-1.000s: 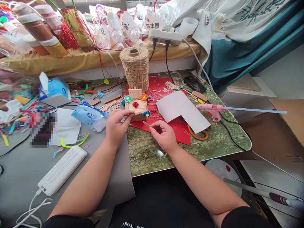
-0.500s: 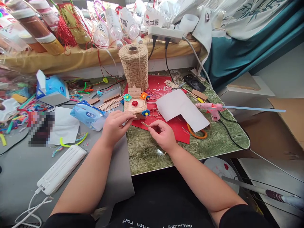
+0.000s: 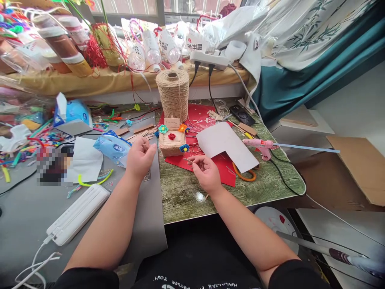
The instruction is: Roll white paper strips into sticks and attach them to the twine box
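My right hand [image 3: 207, 172] pinches a thin pale wooden stick [image 3: 187, 159] between thumb and fingertips, above the near edge of a red sheet [image 3: 177, 161]. My left hand [image 3: 140, 157] is closed, its fingers curled in beside a blue tissue pack [image 3: 112, 148]; whatever it may hold is too small to make out. Between and beyond the hands stands a twine-wrapped box [image 3: 172, 151]. On it are a red flower [image 3: 171, 136], a small card [image 3: 172, 123] and blue, teal and orange flowers at its corners. Neither hand touches the box.
A big twine spool [image 3: 173, 94] stands behind the box. To the right lie white paper [image 3: 227, 140] and a pink glue gun [image 3: 261, 147] with a long glue stick. A white power strip [image 3: 78, 212] and craft scraps lie left. Bottles [image 3: 60, 44] crowd the back ledge.
My left hand has drawn back from the box's front and curled its fingers in. My right hand still holds the stick, now turned to a different angle. The view has tilted up slightly.
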### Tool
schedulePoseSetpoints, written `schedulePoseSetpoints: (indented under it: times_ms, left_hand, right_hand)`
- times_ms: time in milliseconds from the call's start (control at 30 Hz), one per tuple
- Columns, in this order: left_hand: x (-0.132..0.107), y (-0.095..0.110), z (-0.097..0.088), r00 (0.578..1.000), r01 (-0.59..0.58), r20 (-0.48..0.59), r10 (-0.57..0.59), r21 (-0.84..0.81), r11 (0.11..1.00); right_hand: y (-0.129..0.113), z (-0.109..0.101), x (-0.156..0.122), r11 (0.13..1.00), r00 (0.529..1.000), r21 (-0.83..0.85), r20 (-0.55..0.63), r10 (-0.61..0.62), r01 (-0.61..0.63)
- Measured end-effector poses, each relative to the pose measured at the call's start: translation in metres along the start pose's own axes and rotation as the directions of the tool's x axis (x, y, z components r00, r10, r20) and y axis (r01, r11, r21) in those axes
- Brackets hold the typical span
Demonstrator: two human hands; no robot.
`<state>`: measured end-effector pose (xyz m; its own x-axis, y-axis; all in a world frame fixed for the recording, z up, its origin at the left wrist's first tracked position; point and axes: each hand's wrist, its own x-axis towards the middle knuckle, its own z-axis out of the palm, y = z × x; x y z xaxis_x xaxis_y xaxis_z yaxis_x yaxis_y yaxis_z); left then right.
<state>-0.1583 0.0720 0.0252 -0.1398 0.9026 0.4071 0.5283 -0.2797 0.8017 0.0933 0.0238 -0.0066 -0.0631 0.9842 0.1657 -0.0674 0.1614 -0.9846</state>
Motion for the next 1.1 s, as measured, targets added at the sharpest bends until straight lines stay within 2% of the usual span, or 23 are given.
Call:
schedulePoseSetpoints:
  times_ms: [67, 100, 267, 400, 500, 667, 833, 900, 967, 1100]
  left_hand:
    - [0.002, -0.002, -0.006, 0.998, 0.027, 0.045, -0.032, 0.111, 0.994]
    - [0.002, -0.003, -0.007, 0.996, 0.051, 0.068, -0.059, 0.113, 0.992]
    - [0.004, -0.014, 0.001, 0.981, 0.135, 0.150, -0.121, -0.085, 0.987]
    - [0.003, -0.017, 0.009, 0.981, 0.158, 0.153, -0.122, -0.255, 0.954]
    - [-0.001, -0.007, 0.006, 0.988, 0.141, 0.088, -0.125, -0.210, 0.967]
    - [-0.013, 0.023, -0.005, 0.999, -0.038, 0.014, 0.039, -0.067, 0.997]
    - [-0.022, 0.037, -0.009, 0.988, -0.151, 0.001, 0.154, -0.175, 0.973]
    - [-0.024, 0.035, -0.009, 0.963, -0.245, 0.068, 0.262, -0.186, 0.951]
    - [-0.024, 0.032, -0.009, 0.916, -0.343, 0.159, 0.369, -0.169, 0.924]
    - [-0.023, 0.028, -0.008, 0.837, -0.466, 0.289, 0.464, -0.068, 0.882]
  right_hand:
    - [0.000, 0.001, 0.001, 0.997, 0.999, 0.068, -0.029, -0.028, 0.030]
    - [0.000, 0.002, 0.002, 0.995, 0.999, 0.092, -0.040, -0.036, 0.039]
    - [0.004, 0.006, 0.016, 0.991, 0.999, 0.134, -0.035, 0.018, -0.014]
    - [0.007, 0.012, 0.029, 0.987, 0.998, 0.151, 0.009, 0.061, -0.061]
    - [0.000, 0.014, 0.028, 0.989, 0.999, 0.140, 0.018, 0.041, -0.043]
    - [-0.033, 0.010, 0.010, 0.995, 0.999, 0.096, 0.005, -0.037, 0.037]
    - [-0.061, -0.003, -0.018, 0.995, 0.998, 0.090, -0.040, -0.039, 0.042]
    - [-0.065, -0.009, -0.030, 0.996, 0.999, 0.091, -0.048, -0.018, 0.022]
    - [-0.067, -0.015, -0.041, 0.996, 0.999, 0.094, -0.050, 0.012, -0.007]
    - [-0.069, -0.022, -0.053, 0.993, 0.995, 0.076, -0.020, 0.094, -0.092]
